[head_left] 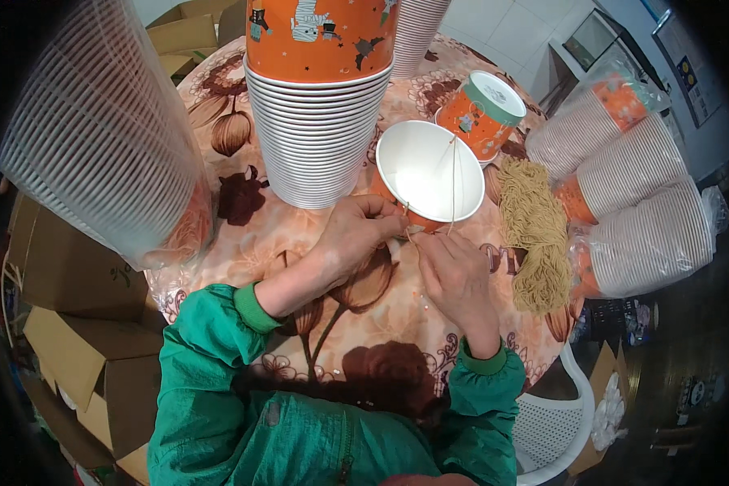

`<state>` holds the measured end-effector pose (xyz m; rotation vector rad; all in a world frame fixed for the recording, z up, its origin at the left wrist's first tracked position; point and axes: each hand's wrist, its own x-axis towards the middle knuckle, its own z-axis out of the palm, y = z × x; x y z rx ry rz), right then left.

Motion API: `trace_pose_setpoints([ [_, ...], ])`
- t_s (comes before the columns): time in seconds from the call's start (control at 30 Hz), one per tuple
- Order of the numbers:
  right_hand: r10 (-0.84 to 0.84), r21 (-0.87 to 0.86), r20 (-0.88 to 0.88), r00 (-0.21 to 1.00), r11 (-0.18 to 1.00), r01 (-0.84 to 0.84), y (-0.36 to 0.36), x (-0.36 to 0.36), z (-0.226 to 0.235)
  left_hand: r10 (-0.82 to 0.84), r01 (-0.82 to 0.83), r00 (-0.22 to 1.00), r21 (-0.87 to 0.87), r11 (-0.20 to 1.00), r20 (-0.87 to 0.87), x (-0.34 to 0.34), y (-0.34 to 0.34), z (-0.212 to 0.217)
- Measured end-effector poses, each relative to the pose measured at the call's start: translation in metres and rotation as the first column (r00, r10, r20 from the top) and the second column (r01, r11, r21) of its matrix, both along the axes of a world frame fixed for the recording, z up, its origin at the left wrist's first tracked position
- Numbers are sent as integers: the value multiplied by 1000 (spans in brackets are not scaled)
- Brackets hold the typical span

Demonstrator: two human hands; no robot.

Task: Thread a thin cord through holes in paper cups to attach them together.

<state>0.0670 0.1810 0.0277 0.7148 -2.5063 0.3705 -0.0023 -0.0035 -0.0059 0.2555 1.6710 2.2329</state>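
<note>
Orange paper outside and plain white within, the bucket (421, 174) is before me on the flowered tablecloth (393, 320), open mouth up, just beyond my fingertips. A thin tan cord (454, 182) runs from the far side of its rim, across the mouth, to the near side, where both my hands are at work.

My left hand (356, 232) is at the near rim, thumb and forefinger pinched together on the cord. My right hand (458, 275) is just beside it, fingers bent and tips closed on the cord below the rim. The exact position of the cord's end between the fingertips is too small to confirm.

Near the bucket, on its right, lies a loose tan bundle of cord (535, 235). Behind the bucket, an orange bucket with a green band (471, 121) rests base up. To the left stands a tall nested stack (316, 134), white rims showing; farther left, a plastic-wrapped stack (105, 146) leans. Three wrapped stacks (636, 174) lie at the table's right edge. Open cardboard boxes (81, 263) are at left, a white chair (555, 429) at lower right.
</note>
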Motion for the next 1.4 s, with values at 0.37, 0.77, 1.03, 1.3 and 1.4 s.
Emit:
trace_pose_setpoints([
  [0.37, 38, 9, 24, 999, 999, -38, -3, 3, 1, -23, 14, 993, 74, 997, 116, -6, -1, 8],
  [0.77, 74, -36, 54, 996, 997, -72, -2, 4, -2, -77, 69, 993, 94, 993, 85, -12, -3, 0],
  [1.03, 23, -126, 130, 991, 992, -7, 5, 4, 4, 75, -184, 889, -203, 962, -451, -18, -14, 7],
  [1.3, 0, -117, 95, 995, 993, 11, 5, -1, -3, -134, -437, 382, -307, 845, -914, 0, -14, 29],
  [1.4, -13, -116, 66, 998, 993, 20, 6, -1, 0, -188, -422, 381, -351, 836, -905, 0, -11, 19],
])
